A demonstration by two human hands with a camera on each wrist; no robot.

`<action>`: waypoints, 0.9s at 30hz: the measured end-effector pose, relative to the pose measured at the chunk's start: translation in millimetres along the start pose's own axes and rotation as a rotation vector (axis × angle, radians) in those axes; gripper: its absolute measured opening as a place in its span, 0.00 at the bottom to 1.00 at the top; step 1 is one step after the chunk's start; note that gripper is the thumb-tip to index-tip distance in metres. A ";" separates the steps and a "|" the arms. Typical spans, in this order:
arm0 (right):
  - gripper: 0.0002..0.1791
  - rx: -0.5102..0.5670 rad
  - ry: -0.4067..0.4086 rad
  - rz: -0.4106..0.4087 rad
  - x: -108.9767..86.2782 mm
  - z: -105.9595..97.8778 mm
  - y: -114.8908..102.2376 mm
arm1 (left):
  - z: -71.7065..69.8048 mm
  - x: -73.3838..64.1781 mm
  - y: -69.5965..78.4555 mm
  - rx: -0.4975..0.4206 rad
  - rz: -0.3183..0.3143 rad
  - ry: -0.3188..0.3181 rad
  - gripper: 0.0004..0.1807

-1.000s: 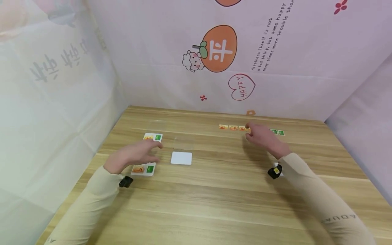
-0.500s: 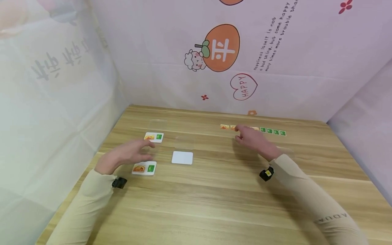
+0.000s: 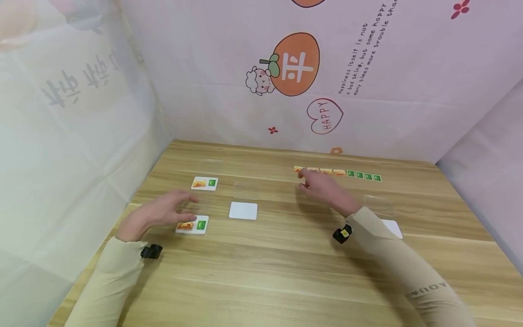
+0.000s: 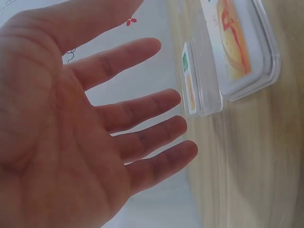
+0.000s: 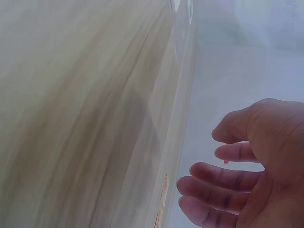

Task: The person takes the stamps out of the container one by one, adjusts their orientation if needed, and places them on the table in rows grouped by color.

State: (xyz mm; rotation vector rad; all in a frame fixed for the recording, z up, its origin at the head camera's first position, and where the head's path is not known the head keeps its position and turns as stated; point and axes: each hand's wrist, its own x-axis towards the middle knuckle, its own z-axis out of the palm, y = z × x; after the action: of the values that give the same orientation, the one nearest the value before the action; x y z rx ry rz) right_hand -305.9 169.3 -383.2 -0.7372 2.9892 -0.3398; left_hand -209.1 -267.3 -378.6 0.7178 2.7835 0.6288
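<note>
While your left hand [image 3: 161,211] hangs over the left side of the table [image 3: 261,272], its fingers are spread apart and hold nothing. It hides a bit of the near picture card [image 3: 194,226], which has an orange picture and a green square; I cannot tell if they touch. A far picture card [image 3: 206,183] like it lies past that hand. Your right hand [image 3: 324,187] is well apart from the left, at the far side, with its fingers loosely bent and nothing in them. It is by the left end of a row of orange cards [image 3: 338,172], but I cannot tell if a fingertip touches one. Four green cards [image 3: 359,175] carry on that row to the right. One white card [image 3: 243,210] lies between your hands, and another [image 3: 392,228] peeks out by your right sleeve [image 3: 392,252].
</note>
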 end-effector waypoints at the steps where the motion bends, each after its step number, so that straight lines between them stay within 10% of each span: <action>1: 0.18 0.001 -0.001 -0.004 0.4 0.6 -2.1 | 0.1 -1.2 -0.1 0.004 -0.007 -0.005 0.28; 27: 0.15 0.051 -0.057 -0.064 2.2 6.5 -57.2 | 7.3 -13.2 -0.8 -0.001 -0.178 -0.121 0.32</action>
State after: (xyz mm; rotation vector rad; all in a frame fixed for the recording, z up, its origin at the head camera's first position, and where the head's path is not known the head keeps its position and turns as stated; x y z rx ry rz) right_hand -281.2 117.7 -376.8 -0.8238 2.8976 -0.3903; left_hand -195.9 -272.0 -384.4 0.4834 2.6957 0.5340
